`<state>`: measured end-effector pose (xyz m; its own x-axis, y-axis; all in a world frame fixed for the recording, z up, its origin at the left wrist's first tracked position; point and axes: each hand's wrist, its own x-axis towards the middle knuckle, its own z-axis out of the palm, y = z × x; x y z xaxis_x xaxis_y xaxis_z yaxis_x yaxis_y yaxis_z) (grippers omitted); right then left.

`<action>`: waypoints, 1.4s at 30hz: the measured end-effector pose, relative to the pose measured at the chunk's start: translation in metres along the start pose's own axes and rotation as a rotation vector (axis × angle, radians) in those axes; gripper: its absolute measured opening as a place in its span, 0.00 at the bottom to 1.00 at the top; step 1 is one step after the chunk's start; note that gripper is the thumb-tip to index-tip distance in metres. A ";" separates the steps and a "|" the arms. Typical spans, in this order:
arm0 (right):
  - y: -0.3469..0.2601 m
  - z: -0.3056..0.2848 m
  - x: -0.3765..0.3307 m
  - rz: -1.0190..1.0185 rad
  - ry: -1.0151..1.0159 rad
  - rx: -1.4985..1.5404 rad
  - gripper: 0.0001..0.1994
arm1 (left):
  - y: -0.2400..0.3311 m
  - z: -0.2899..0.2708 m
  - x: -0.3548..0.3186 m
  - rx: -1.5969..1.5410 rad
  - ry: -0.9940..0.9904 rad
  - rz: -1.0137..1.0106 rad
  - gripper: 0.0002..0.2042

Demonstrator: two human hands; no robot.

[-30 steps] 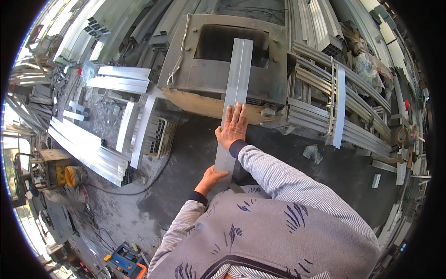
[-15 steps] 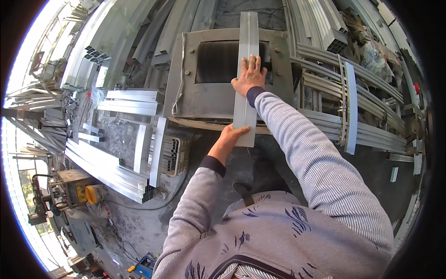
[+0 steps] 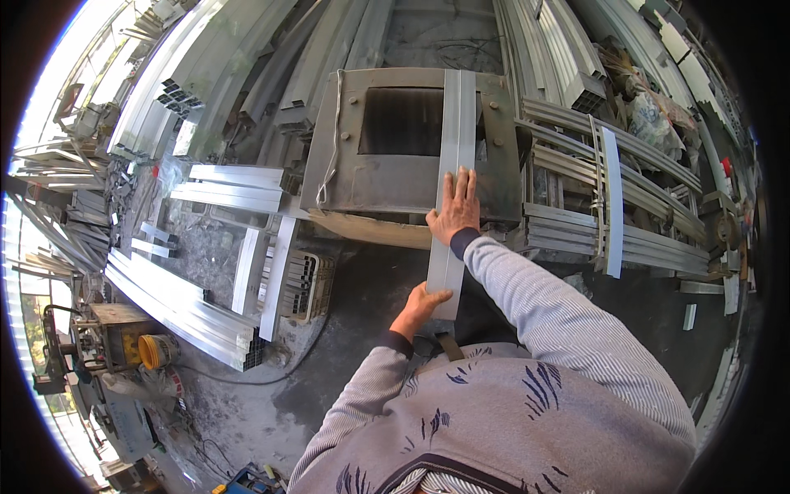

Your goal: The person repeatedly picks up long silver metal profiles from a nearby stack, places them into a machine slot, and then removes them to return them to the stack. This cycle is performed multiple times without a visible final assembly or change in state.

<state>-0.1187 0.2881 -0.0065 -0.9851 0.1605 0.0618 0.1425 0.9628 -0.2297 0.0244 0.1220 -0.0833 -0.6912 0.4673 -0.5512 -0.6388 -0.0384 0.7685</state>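
Observation:
A long, flat silvery metal profile (image 3: 457,140) with a lengthwise groove points away from me. Its far part lies over the grey metal-topped machine (image 3: 387,185), across the right side of a dark rectangular opening (image 3: 401,122). The near end sticks out past the machine's front edge toward my body. My left hand (image 3: 422,311) is closed on this near end, thumb on top and the other fingers hidden beneath. Further up the profile, my right hand (image 3: 457,210) rests palm down with its fingers stretched out along the top face.
Stacked metal profiles (image 3: 189,300) and a plastic crate (image 3: 304,288) stand at left, with a yellow bucket (image 3: 156,351) nearer me. At right, a rack (image 3: 597,206) holds more bars. Long square tubes (image 3: 206,66) lie behind. A cable (image 3: 271,380) crosses the floor.
Both hands and the profile have moved back toward my body and slightly right. More of the machine's dark opening shows on the left.

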 end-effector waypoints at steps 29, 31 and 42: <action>-0.083 0.028 -0.142 -0.088 -0.123 0.171 0.48 | -0.083 -0.035 -0.152 0.027 0.209 -0.049 0.22; -0.089 0.020 -0.127 -0.094 -0.079 0.331 0.47 | -0.066 -0.037 -0.153 0.085 0.268 -0.086 0.23; -0.048 0.008 0.005 0.010 0.144 1.116 0.49 | 0.086 -0.009 -0.128 -0.436 -0.053 -0.096 0.29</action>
<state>-0.1316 0.2406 -0.0026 -0.9538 0.2601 0.1503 -0.0871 0.2397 -0.9669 0.0549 0.0505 0.0509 -0.6107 0.5310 -0.5874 -0.7898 -0.3557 0.4996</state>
